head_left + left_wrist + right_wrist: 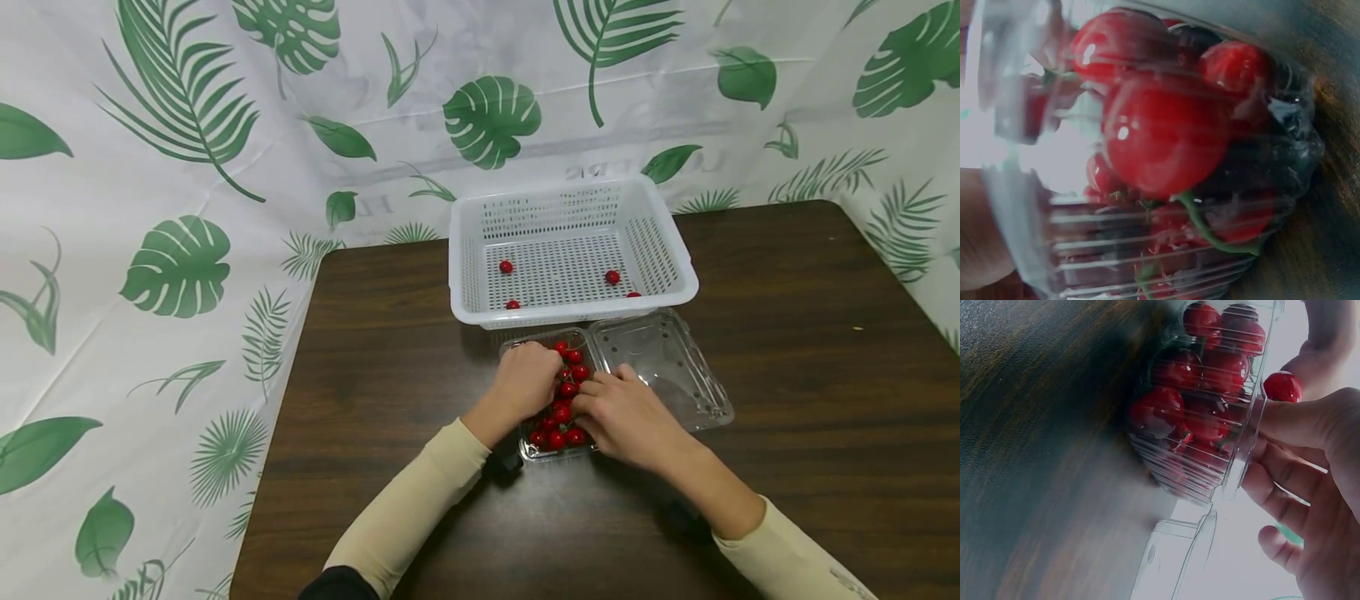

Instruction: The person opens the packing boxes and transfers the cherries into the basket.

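Red cherry tomatoes [557, 439], some on green stems [1200, 228], fill a clear plastic clamshell box [1204, 499] whose lid [667, 367] lies folded open to the right. Over the box's left side, my left hand [529, 377] bends its fingers down among the fruit. From the right, my right hand [626, 421] reaches in over the hinge side, its thumb [1297, 422] going behind the rim. One tomato [1282, 386] shows above the rim, between that thumb and the left hand's fingers. Both hands' fingertips are hidden by fruit and box, so I cannot tell what they pinch.
A white perforated plastic basket [573, 310] stands just behind the box, with several loose tomatoes [506, 267] on its floor. Everything rests on a dark wood-grain table [390, 358]. A white curtain printed with green leaves [390, 125] hangs along the back and left.
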`<state>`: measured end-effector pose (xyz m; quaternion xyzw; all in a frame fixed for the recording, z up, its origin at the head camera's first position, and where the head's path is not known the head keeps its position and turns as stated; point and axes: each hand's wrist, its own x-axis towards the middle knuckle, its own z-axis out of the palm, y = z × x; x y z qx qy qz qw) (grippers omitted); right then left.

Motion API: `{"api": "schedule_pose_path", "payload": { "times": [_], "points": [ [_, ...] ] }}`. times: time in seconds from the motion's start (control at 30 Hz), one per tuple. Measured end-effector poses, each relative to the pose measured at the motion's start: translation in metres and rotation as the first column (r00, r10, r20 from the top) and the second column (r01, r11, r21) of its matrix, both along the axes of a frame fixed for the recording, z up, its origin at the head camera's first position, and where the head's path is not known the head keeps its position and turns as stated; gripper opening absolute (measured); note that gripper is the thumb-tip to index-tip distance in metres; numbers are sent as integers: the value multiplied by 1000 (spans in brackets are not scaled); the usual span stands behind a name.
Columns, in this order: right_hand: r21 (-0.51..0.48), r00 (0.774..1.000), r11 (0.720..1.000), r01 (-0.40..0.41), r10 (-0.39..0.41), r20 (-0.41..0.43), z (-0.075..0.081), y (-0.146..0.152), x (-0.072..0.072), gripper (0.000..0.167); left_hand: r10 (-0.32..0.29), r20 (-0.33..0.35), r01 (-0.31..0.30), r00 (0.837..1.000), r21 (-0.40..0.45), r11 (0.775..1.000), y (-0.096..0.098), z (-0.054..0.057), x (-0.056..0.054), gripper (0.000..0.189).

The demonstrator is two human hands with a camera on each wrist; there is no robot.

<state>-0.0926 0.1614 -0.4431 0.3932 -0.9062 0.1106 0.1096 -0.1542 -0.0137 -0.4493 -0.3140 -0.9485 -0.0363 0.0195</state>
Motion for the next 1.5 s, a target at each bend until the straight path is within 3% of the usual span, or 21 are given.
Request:
{"api": "schedule_pose_path", "payload": {
  "times": [0.33, 0.73, 1.1, 1.23, 1.5],
  "points": [
    [-7, 1000, 1000, 11, -10, 20, -1, 1, 1, 13, -61, 57, 57, 996, 62, 996, 4, -2, 0, 22],
    [-8, 1000, 1000, 7, -7, 17, -5, 1, 1, 13, -53, 10, 53, 999, 57, 997, 3, -8, 1, 24],
    [-26, 1000, 1000, 0, 0, 3, -1, 4, 1, 16, -26, 45, 20, 999, 123, 992, -13, 5, 1, 4],
    [-39, 1000, 999, 1, -1, 5, 4, 5, 2, 16, -38, 84, 18, 996, 229, 973, -24, 13, 1, 5],
    [-111, 1000, 994, 1, 3, 31, 15, 8, 1, 16, -59, 184, -28, 981, 436, 900, -39, 22, 0, 9]
  ]
}}
